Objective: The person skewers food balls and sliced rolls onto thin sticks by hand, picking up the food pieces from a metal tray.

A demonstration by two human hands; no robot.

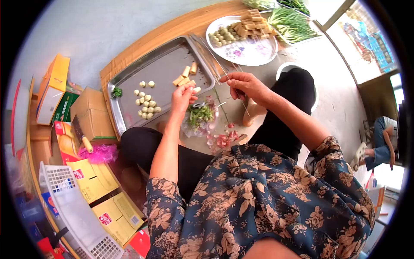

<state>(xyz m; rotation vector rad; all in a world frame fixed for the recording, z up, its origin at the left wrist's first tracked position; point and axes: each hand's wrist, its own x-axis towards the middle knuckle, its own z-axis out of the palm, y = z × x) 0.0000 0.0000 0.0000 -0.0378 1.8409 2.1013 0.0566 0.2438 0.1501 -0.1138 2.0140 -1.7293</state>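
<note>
My left hand (183,96) is closed at the right edge of a metal tray (129,69), its fingertips pinching a small pale piece (196,90). My right hand (246,86) is closed around a thin skewer (246,105), to the right of the tray. Several pale round balls (148,103) lie in the tray, with tan cylindrical pieces (186,71) close above my left hand. A small green bunch (117,92) sits at the tray's left side. More skewers (207,48) lie along the tray's right edge.
A white oval plate (258,58) holds green balls and stacked tan pieces. Beside it are long green vegetables (293,23). Cut greens (200,114) in a plastic bag and reddish peelings (224,140) lie below the tray. Boxes (92,110) stand left; another person (381,142) sits far right.
</note>
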